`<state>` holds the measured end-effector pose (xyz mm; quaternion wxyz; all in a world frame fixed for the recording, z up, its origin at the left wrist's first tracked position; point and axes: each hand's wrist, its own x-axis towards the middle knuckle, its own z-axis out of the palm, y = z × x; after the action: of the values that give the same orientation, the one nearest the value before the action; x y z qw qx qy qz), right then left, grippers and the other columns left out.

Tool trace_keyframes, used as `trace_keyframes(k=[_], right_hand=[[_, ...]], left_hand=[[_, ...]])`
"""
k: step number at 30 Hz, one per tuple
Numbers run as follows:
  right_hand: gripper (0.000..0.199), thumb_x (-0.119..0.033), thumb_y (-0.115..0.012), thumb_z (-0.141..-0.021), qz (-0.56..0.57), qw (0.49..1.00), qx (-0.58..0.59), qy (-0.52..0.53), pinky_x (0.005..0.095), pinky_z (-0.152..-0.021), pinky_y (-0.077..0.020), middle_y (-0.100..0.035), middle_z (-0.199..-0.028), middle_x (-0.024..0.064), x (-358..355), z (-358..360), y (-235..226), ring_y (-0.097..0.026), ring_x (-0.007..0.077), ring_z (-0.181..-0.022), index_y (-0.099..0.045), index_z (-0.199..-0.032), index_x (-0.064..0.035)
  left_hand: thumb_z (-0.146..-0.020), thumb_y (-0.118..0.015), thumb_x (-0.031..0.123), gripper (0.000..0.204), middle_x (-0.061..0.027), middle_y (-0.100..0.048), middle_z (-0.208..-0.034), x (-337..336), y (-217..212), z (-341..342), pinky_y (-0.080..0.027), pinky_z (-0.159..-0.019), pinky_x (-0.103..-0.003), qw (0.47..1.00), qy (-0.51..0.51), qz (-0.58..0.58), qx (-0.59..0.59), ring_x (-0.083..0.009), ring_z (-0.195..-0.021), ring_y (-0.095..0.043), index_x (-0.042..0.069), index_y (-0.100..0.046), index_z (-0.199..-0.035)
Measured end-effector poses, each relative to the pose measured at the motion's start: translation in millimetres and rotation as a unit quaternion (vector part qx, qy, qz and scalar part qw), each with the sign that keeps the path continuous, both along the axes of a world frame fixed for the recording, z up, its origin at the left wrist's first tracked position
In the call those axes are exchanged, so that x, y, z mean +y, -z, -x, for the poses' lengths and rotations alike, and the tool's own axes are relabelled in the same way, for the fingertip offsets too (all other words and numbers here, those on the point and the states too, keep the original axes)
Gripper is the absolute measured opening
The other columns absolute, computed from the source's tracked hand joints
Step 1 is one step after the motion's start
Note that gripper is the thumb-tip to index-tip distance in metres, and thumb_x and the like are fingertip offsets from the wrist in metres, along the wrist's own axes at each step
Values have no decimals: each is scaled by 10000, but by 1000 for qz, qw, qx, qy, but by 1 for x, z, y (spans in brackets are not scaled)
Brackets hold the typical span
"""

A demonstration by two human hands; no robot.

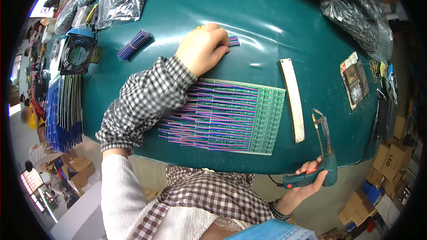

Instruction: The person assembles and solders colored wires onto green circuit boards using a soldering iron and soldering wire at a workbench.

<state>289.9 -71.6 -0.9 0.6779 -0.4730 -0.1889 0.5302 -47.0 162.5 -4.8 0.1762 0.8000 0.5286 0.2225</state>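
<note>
My left hand (203,50) is closed at the middle of the green table, with the end of a small bunch of coloured wires (234,41) showing past its fingers. My right hand (308,186) grips a green soldering gun (329,169) by its handle at the table's front right edge, the metal tip pointing up and away from me. Between them lies a green circuit board panel (268,120). Rows of purple, blue and pink wires (222,120) stretch leftward from it, and my left sleeve covers part of them.
A white strip (292,102) lies right of the panel. A rubber-banded wire bundle (134,45) and a black fan (78,54) are at left, near hanging wired boards (64,111). Plastic bags (351,15) fill the far right. A grimy tray (354,81) sits below them.
</note>
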Motion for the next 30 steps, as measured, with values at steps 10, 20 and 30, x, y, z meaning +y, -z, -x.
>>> trace_keyframes(k=[10, 20, 30], right_hand=[[514, -415, -546, -934, 78, 997, 10, 14, 287, -508, -556, -532, -769, 88, -9, 24, -39, -559, 185, -678, -431, -1162, 32], [461, -370, -496, -973, 77, 995, 55, -16, 278, -555, -557, -538, -806, 93, -10, 26, -31, -558, 191, -725, -411, -1192, 25], [514, -390, -561, -928, 93, 994, 59, 0, 301, -529, -569, -574, -823, 108, -19, 28, -26, -587, 212, -720, -433, -1178, 40]], left_hand=[[-765, -663, 1, 135, -104, -647, -824, -18, -43, 16, -510, -698, -322, 990, 12, 127, -60, -248, -790, -658, 24, -582, -871], [-747, -691, 48, 171, -91, -638, -816, -29, -53, 10, -502, -696, -363, 978, 23, 203, -33, -268, -786, -631, 38, -592, -885], [-769, -676, 80, 136, -98, -555, -822, -36, -37, 8, -466, -707, -387, 987, 96, 113, 62, -297, -790, -566, 42, -572, -847]])
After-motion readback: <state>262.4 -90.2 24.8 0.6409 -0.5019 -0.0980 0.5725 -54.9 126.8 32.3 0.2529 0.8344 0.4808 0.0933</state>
